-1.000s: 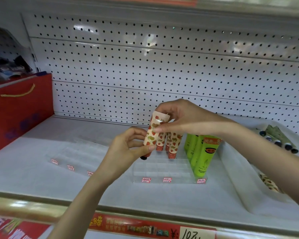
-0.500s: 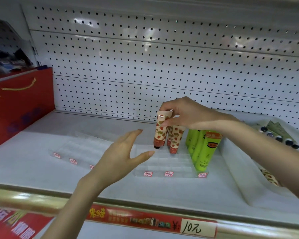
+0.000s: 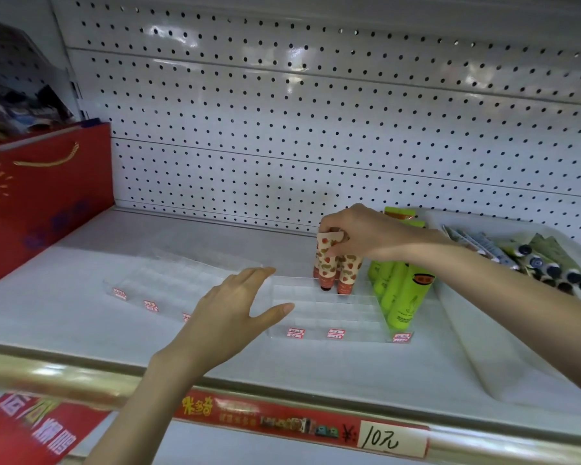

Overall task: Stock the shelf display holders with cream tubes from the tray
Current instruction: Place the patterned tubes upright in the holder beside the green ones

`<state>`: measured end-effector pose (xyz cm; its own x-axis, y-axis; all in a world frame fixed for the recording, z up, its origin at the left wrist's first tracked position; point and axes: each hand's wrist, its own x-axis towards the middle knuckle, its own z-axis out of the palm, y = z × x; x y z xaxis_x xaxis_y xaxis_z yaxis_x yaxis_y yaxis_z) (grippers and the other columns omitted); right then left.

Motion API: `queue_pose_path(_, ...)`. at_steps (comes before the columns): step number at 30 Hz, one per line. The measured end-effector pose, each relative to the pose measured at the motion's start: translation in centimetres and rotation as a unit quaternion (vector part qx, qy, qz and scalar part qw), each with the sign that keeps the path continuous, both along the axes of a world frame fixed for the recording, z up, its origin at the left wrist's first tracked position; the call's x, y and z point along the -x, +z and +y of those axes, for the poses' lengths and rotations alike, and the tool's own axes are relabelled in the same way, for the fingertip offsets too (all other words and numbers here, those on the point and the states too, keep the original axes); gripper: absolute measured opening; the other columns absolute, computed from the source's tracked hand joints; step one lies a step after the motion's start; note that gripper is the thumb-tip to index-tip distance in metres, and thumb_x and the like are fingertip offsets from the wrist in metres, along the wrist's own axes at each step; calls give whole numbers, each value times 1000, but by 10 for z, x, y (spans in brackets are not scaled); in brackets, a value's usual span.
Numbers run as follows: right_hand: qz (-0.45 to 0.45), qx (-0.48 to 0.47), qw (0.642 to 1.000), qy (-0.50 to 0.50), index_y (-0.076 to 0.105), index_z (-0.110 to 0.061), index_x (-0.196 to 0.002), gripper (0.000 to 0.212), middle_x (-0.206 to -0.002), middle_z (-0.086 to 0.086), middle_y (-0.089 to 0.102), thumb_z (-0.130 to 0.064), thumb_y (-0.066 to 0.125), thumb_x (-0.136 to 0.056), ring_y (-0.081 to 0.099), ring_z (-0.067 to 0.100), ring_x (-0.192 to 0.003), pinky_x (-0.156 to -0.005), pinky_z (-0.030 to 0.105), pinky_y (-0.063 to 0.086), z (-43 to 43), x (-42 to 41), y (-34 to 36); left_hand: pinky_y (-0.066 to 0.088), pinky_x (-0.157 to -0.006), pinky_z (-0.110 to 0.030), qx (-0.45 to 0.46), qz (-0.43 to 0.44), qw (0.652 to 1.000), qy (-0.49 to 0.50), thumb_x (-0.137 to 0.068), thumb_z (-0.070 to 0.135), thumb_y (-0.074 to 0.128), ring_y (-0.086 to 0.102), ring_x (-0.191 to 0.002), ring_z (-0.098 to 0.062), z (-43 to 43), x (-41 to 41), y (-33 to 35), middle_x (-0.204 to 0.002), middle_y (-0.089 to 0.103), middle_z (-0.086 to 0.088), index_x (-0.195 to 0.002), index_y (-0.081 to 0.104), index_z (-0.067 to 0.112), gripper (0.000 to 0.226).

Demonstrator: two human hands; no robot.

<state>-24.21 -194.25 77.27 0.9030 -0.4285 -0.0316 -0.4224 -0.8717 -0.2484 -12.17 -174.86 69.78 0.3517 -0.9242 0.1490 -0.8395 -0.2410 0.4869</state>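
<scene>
My right hand [image 3: 366, 229] pinches the top of a strawberry-patterned cream tube [image 3: 326, 263], held upright with its cap down in the clear display holder [image 3: 329, 313]. Other strawberry tubes [image 3: 348, 273] stand right beside it, and green tubes [image 3: 405, 297] fill the holder's right column. My left hand [image 3: 235, 307] hovers open and empty over the holder's left edge. A second clear holder [image 3: 168, 283] lies empty further left. The white tray [image 3: 477, 347] at the right holds several loose tubes [image 3: 547, 263].
A red gift bag [image 3: 37, 196] stands at the shelf's left end. The pegboard back wall [image 3: 316, 129] rises behind the holders. Along the front runs the shelf rail with a "10" price label [image 3: 393, 439].
My left hand let go of the strawberry tube and drew back, open. My right hand carried the tube down and back into the holder beside the other strawberry tubes.
</scene>
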Motion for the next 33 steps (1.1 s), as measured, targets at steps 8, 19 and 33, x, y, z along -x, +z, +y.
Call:
queue_pose_path(8,42,22,999,-12,58,-19,-96,9,-89,-2,54,-21,62,-88,52,17,-79,-70,32,42,7,-4,-6,26,-108,-26,-5,2,1000,-2,-85,62,39,31,-133,-6,0,1,0,-147,32,16,-142,29,32,66)
queue_pose_path(19,61,49,997,-23,58,-18,-104,18,-96,-1,53,-26,60,-89,50,17,-86,-69,29,33,12,-4,-6,28,-108,-27,-9,14,1000,-7,-84,63,38,31,-134,-6,-1,4,0,-147,32,16,-143,28,32,67)
queue_pose_path(33,51,51,997,-34,57,-23,-97,10,-92,-4,56,-25,61,-89,54,14,-80,-57,21,32,10,0,-4,28,-109,-29,-5,9,1000,-11,-84,64,37,30,-134,-5,1,6,3,-147,32,17,-143,27,32,68)
